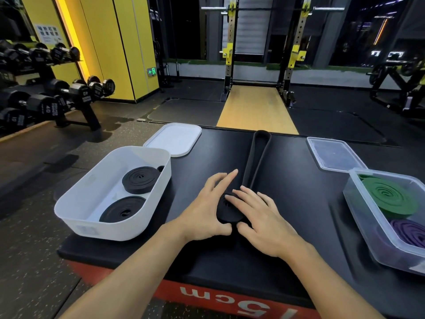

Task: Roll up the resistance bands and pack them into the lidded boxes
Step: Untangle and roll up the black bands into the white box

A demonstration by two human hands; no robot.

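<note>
We're looking out across a dim gym: yellow wall panels [110,54] glowing on the left behind a dumbbell rack [76,97], a squat rack [230,49] standing over a wooden platform [255,109], and dark rubber flooring [188,111] running everywhere. The windows [368,31] are showing what's probably night-time city lights.

I get 1 cam: head-worn wide-angle, facing fwd/down, close over left hand [205,204], right hand [261,218], plyo box [299,199].

I see my bare left hand [207,203] and bare right hand [259,224]; both forearms are uncovered down to the near edge.
</note>
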